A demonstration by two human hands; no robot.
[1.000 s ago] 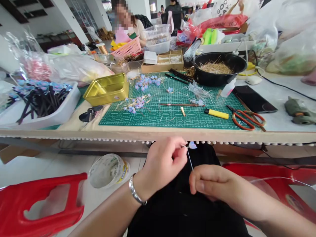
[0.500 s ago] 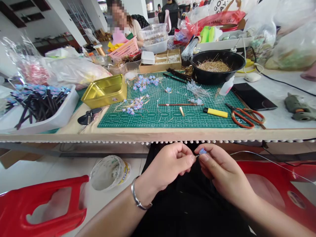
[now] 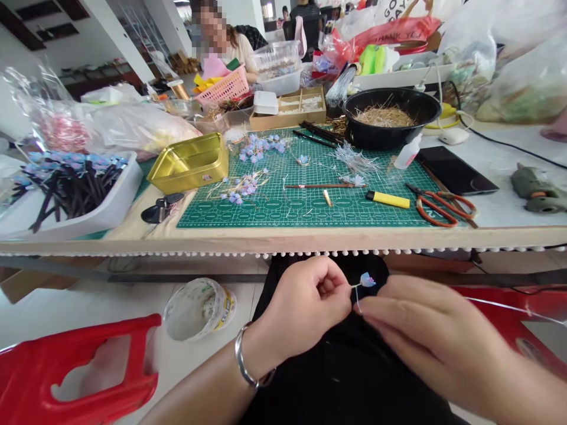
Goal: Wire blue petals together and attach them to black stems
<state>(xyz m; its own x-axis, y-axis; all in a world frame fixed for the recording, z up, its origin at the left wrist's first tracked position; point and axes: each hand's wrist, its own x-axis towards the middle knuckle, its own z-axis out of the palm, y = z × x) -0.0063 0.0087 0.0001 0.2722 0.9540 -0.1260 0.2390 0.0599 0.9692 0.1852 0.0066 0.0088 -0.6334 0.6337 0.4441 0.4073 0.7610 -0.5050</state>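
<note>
Left hand (image 3: 305, 307): grip closed to a narrow pinch, thumb and forefinger nipping the thin stem of a small blue flower (image 3: 367, 280); the bloom stands just right of the fingertips, held in front of the dark lap, below the near edge of the worktop (image 3: 283, 241). Right hand (image 3: 425, 336): fingers nearly flat and close together, tips just under the flower, where a fine pale wire (image 3: 509, 304) appears to be pinched; the contact itself is hidden, so I cannot tell how firmly it is held. The wire trails off to the right over the red stool (image 3: 509, 348). Judgement: the step looks like binding wire to the stem; it would go best with the left pinch kept tight close under the bloom so it cannot spin, and the wire kept taut and laid in close turns. A silver bangle (image 3: 245, 360) sits on the left wrist. On the floor, near left, a second red stool (image 3: 75, 375) and a white plastic tub (image 3: 199, 307). On the worktop, a green cutting mat (image 3: 305, 189) carries loose blue flowers (image 3: 257, 147), a yellow utility knife (image 3: 388, 200) and orange-handled scissors (image 3: 443, 206) at its right edge. Left of the mat, a gold tin (image 3: 190, 162) and a white tray of dark stems (image 3: 71, 189). Far right, a black bowl of straw-like fibres (image 3: 385, 118), a phone (image 3: 454, 171), a glue gun (image 3: 538, 190). Another person (image 3: 230, 44) sits at the far side.
</note>
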